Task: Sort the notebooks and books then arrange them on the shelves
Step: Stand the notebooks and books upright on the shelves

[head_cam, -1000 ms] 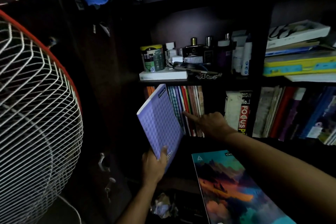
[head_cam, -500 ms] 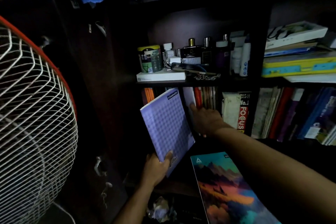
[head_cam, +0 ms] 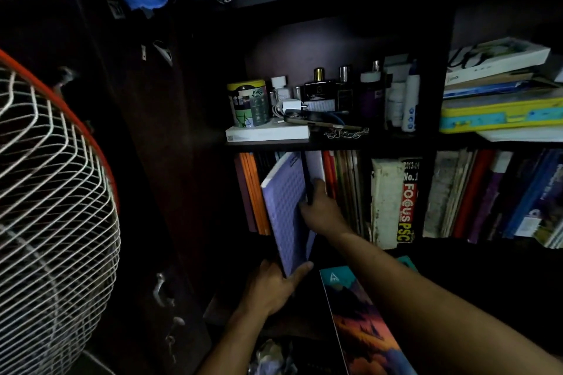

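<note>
The left hand [head_cam: 271, 286] grips the bottom corner of a purple notebook [head_cam: 286, 210], thumb on the cover and fingers behind, holding it upright with its top corner inside the lower shelf bay [head_cam: 304, 147]. The right hand [head_cam: 320, 210] reaches into that bay beside the notebook, its fingers curled round the edge of a dark book [head_cam: 307, 179] and parting the row, so a narrow gap stands between the orange spines [head_cam: 254, 192] on the left and the red and brown spines [head_cam: 338, 186] on the right. The notebook's top edge sits just under the shelf board. Further right in the bay stand a worn white book [head_cam: 385, 201] and a black "FOCUS" spine [head_cam: 409, 201]. The bay above holds a printed tin [head_cam: 248, 103], perfume bottles [head_cam: 335, 88] and a flat white box [head_cam: 268, 134]. A landscape-covered notebook [head_cam: 362, 320] lies near the right forearm. A fan grille [head_cam: 51, 207] crowds the left side.
</note>
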Available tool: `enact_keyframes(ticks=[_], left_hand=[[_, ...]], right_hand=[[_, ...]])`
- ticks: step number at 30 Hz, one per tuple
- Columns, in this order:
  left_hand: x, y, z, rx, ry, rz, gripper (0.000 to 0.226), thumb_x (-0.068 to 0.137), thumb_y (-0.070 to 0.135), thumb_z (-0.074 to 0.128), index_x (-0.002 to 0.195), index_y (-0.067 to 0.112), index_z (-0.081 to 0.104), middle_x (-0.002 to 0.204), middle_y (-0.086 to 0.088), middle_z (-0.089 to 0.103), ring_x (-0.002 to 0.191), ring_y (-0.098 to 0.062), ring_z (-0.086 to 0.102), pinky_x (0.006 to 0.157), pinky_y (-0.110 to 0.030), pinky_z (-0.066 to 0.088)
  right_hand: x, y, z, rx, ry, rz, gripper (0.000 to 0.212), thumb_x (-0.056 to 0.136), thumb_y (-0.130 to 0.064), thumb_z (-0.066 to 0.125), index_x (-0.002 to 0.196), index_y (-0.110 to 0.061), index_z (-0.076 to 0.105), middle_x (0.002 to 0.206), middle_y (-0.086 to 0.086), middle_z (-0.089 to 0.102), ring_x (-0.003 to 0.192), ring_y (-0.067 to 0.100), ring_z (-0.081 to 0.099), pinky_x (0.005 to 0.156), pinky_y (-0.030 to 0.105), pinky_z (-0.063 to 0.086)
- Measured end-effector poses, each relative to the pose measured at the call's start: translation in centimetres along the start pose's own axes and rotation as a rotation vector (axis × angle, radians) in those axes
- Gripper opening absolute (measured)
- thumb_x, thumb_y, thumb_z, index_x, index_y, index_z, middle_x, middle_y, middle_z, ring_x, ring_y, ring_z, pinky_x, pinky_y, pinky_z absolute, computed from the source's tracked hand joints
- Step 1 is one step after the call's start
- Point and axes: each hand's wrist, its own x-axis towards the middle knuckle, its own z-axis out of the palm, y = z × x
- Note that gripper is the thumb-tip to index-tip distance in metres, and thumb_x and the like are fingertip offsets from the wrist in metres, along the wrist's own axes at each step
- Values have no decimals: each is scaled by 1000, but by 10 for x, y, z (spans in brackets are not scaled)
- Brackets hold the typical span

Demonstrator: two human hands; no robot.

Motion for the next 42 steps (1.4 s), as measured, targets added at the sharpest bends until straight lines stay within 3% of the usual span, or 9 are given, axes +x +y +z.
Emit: enact_keyframes(ticks=[8, 15, 18, 21, 27, 30, 33, 37, 42], left_hand=[[38, 10, 14, 344, 13, -36, 76, 82, 83, 44, 122, 21, 64, 119, -9, 70, 110, -35, 64, 81, -35, 49], [50, 3, 16, 346, 7, 145, 51, 92, 57, 56, 123, 18, 62, 121, -11, 69, 108, -34, 66, 84, -41, 55], [39, 4, 14, 129, 24, 292, 83, 86, 60, 62, 155, 33, 26, 152, 0, 48, 118, -26, 61, 91, -37, 53], [32, 4, 17, 147, 67, 326, 87, 92, 54, 60, 157, 42, 4, 162, 4, 33, 126, -27, 57, 96, -38, 51], [52, 6, 25, 129, 150, 223, 54, 102, 42, 54, 149, 18, 40, 132, -8, 63, 114, -30, 62, 83, -35, 48], [65, 6, 35, 94, 207, 218, 24, 104, 39, 52, 112, 17, 57, 97, -7, 69, 88, -30, 66, 68, -40, 50], [84, 8, 46, 39, 284, 128, 34, 102, 48, 49, 83, 20, 56, 77, -1, 66, 73, -26, 64, 64, -43, 52], [96, 12, 56, 50, 331, 11, 44, 100, 61, 45, 74, 26, 51, 73, 5, 63, 68, -15, 61, 63, -36, 49], [88, 8, 58, 86, 248, 27, 38, 101, 57, 47, 83, 25, 57, 85, 2, 66, 78, -22, 62, 63, -33, 45]], right_hand=[[-14, 18, -14, 118, -223, -48, 73, 95, -50, 61, 157, -31, 28, 160, -3, 35, 143, 19, 39, 113, 33, 36], [-75, 54, -7, 19, -246, -87, 63, 86, -57, 69, 141, -41, 43, 134, -10, 58, 112, 5, 60, 96, 23, 50], [-90, 65, -9, 13, -169, -75, 59, 88, -59, 66, 139, -36, 45, 124, -15, 58, 112, 3, 58, 90, 19, 44], [-91, 74, -12, 44, -82, -78, 43, 91, -54, 64, 129, -38, 50, 115, -15, 67, 110, 4, 64, 89, 19, 47], [-89, 81, -8, -77, -132, -154, 33, 100, -40, 57, 132, -37, 52, 128, -11, 65, 119, 7, 60, 101, 32, 49], [-88, 79, -6, -187, -158, -166, 35, 100, -32, 55, 135, -32, 53, 131, -6, 64, 121, 14, 58, 101, 34, 48], [-86, 82, -3, -267, -152, -197, 27, 97, -25, 54, 123, -29, 59, 122, -2, 64, 115, 17, 58, 95, 33, 47], [-85, 83, 0, -338, -105, -200, 25, 95, -23, 53, 119, -27, 60, 119, -2, 63, 114, 19, 55, 94, 33, 44], [-85, 75, 0, -700, -85, -120, 37, 95, -39, 47, 128, -26, 55, 133, -2, 55, 126, 23, 43, 101, 43, 31]])
